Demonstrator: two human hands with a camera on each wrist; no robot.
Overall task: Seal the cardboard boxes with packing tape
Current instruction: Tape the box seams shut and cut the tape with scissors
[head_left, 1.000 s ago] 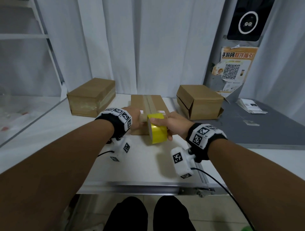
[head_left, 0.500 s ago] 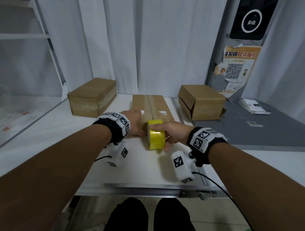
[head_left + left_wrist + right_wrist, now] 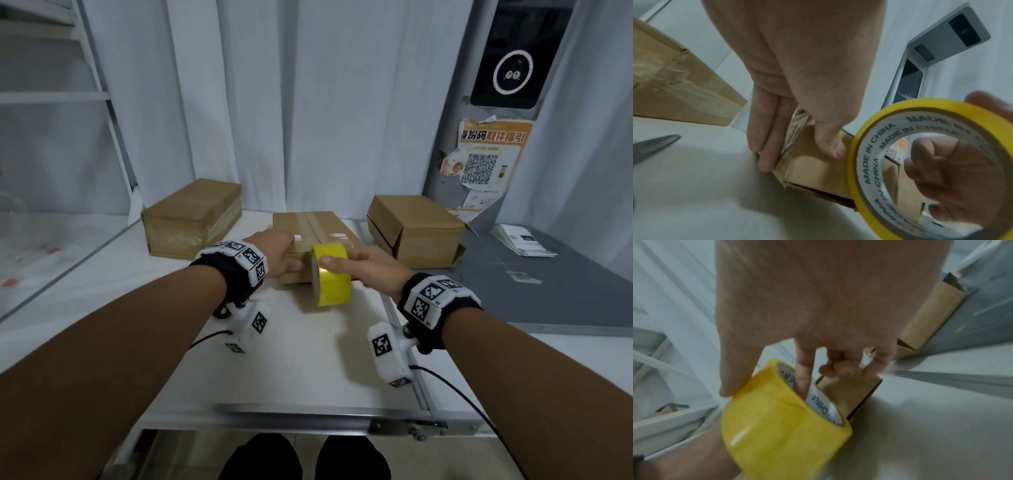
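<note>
A flat cardboard box (image 3: 315,228) lies in the middle of the white table (image 3: 291,359), a strip of clear tape running along its top seam. My left hand (image 3: 279,251) grips its near left corner. In the left wrist view the thumb (image 3: 835,146) presses the box's (image 3: 813,167) front face and the fingers (image 3: 764,142) lie along its side. My right hand (image 3: 363,269) holds a yellow tape roll (image 3: 331,279) on edge against the box's near end. Seen from the right wrist, the thumb (image 3: 731,369) lies on the roll (image 3: 781,426) and the index finger (image 3: 802,378) goes through the core.
A taped box (image 3: 191,219) stands at the back left and a box (image 3: 414,229) with a loose side flap at the back right. A grey mat (image 3: 565,294) with papers (image 3: 524,240) lies to the right. The table's metal front rail (image 3: 308,418) is near my legs.
The tape roll has come down from the box's top edge over its near end toward the table. My left hand has stayed on the box's corner.
</note>
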